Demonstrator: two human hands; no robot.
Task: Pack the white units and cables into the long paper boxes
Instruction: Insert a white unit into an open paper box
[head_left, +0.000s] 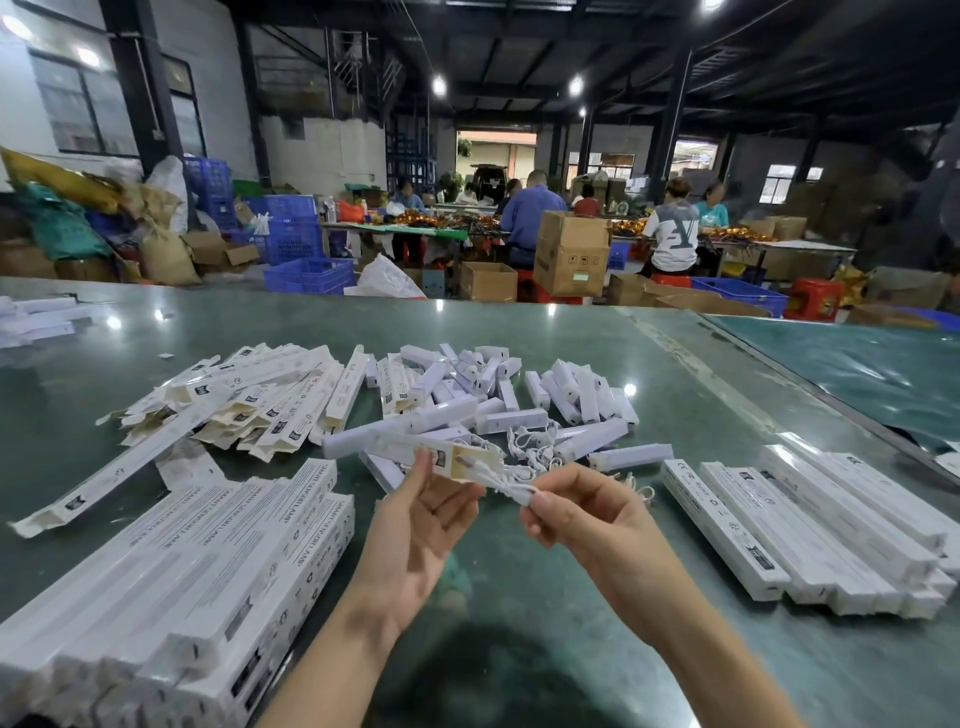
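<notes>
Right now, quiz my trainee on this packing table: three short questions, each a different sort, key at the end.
1. True or false: the left hand holds a paper box by its open end.
2. What does the right hand pinch? A) a white cable B) a blue crate C) a roll of tape
3. Fill in: the loose white units lie in a heap at the ___ of the table, beyond the hands.

Key: 1 true; 2 A; 3 middle.
</notes>
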